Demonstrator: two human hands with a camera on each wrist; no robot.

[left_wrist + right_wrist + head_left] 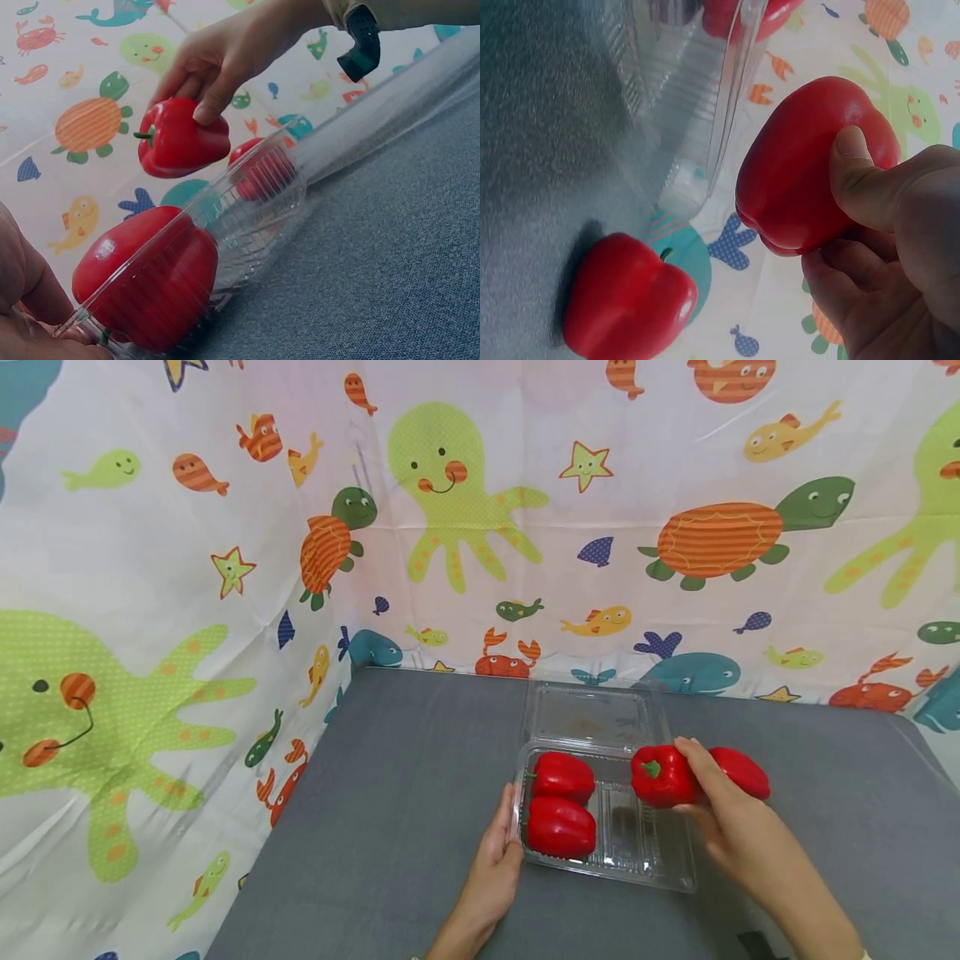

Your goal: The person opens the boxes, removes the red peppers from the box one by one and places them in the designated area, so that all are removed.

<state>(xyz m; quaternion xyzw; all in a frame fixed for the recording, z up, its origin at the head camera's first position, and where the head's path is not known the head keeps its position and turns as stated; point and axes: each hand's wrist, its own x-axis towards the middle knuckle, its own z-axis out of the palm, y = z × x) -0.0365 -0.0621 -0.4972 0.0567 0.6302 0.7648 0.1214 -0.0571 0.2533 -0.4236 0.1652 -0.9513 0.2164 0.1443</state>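
A clear plastic clamshell container [626, 856] lies on the grey table with its lid folded back. Two red bell peppers, one [564, 776] behind the other [561, 828], sit in its left half. My left hand [491, 868] grips the container's left edge, fingers along the outside. Over the container's right side, my right hand [738, 831] holds another red bell pepper [180, 139] by its body, thumb on one side and fingers on the other, green stem facing left. One more red bell pepper [628, 298] rests on the table just right of the container, partly hidden by my right hand in the head view.
The transparent lid [592, 714] reaches back toward the wall. A curtain [480, 635] printed with sea animals borders the grey table [390, 827] at the back and left. A dark strap [362, 45] hangs at the right wrist.
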